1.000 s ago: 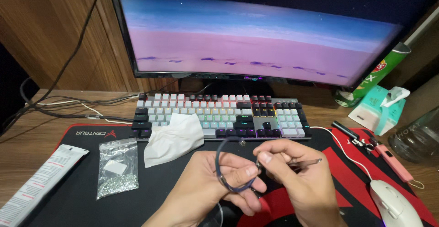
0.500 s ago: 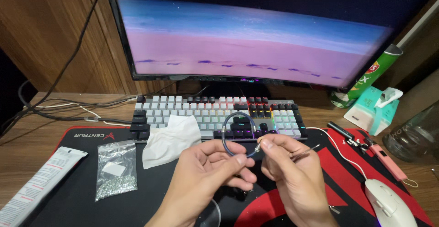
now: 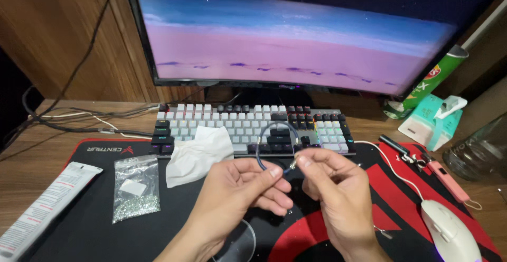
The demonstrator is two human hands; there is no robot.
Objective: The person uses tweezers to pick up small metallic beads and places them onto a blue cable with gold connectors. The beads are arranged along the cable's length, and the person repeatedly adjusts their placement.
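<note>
A thin dark cord loop [image 3: 264,135], like a bracelet, arcs up between my two hands in front of the keyboard [image 3: 248,127]. My left hand [image 3: 240,193] pinches one end of the loop between thumb and forefinger. My right hand [image 3: 335,188] pinches the other end, where a small shiny piece [image 3: 292,162] shows at the fingertips. Both hands hover over the black and red desk mat [image 3: 105,225].
A clear bag of small shiny beads [image 3: 135,190] and a crumpled white tissue [image 3: 198,153] lie on the mat at left. A white mouse [image 3: 449,233], pink tool [image 3: 446,180], tissue box [image 3: 430,119], glass jar [image 3: 478,151] sit right. A monitor [image 3: 296,35] stands behind.
Both hands have risen toward the keyboard with the cord. The loop now stands upright above the fingertips instead of hanging around the left fingers.
</note>
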